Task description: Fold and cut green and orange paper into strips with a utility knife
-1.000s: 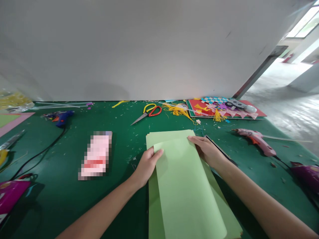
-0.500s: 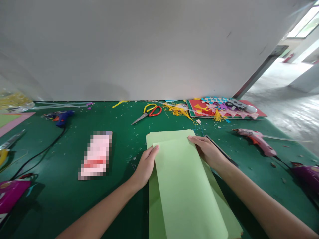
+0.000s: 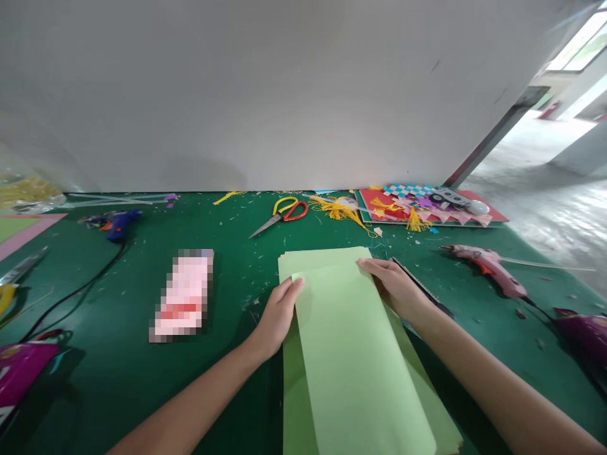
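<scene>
Well, one green sheet (image 3: 355, 360) is toward the near edge of the bench (image 3: 227, 392), around the middle, over a pile of green paper (image 3: 294, 404). I can't count the sheets in that pile. It looks light and a bit stiff, so it should bend in a smooth curve, but a hard squeeze could crease it. The top corners look best to hold. Two hands are on it: the left hand (image 3: 279, 313) pinches its top left corner, and the right hand (image 3: 396, 287) pinches its top right side.

Two purple things (image 3: 23, 373) sit near the left and right edges, one each. One pink blurred thing (image 3: 184, 297) lies left of the paper. There are two glue guns, a pink one (image 3: 497, 272) toward the right edge and a blue one (image 3: 122, 226) toward the far left corner. One pair of red and yellow scissors (image 3: 284, 215) lies near the far edge. One pile of red card (image 3: 370, 202) is toward the far right corner.
</scene>
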A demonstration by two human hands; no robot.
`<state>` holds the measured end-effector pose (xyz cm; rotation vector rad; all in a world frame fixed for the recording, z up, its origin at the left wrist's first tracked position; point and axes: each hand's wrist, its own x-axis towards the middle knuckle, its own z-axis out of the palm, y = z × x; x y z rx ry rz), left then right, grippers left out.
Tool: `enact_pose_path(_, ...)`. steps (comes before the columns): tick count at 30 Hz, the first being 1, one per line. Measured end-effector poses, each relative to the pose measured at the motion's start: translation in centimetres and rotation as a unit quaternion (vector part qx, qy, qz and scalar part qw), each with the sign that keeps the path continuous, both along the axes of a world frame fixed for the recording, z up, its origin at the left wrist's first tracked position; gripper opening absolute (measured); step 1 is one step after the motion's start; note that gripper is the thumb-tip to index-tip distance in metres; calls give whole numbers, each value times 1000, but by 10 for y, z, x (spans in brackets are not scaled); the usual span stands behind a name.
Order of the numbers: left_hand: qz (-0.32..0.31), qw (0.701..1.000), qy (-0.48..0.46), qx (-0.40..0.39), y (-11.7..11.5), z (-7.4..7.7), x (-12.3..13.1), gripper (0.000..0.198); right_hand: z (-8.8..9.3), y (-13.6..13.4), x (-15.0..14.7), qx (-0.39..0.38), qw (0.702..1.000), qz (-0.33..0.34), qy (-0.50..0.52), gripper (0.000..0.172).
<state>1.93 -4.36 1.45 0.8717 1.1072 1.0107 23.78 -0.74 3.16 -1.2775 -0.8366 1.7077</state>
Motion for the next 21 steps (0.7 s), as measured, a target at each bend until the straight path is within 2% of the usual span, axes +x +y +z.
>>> enact_pose_path(6, 15, 1000, 27, 0, 0, -1, -1, 41, -5, 1, 3, 4, 1000, 8, -1, 21)
enact_pose_path(10, -16, 999, 29, 32, 2, 1, -3, 37, -7, 1, 3, 17, 1000, 13, -1, 22)
enact_pose_path(13, -29, 995, 65, 65, 5, 3, -6, 37, -5, 1, 3, 14, 1000, 21, 2, 24)
enact_pose_path(17, -20, 991, 97, 85, 9, 3, -10, 37, -2, 2, 6, -2, 997, 76, -24, 27)
enact_pose_path(21, -13, 991, 102, 89, 12, 1, -14, 37, -7, 2, 10, 22, 990, 125, -60, 33)
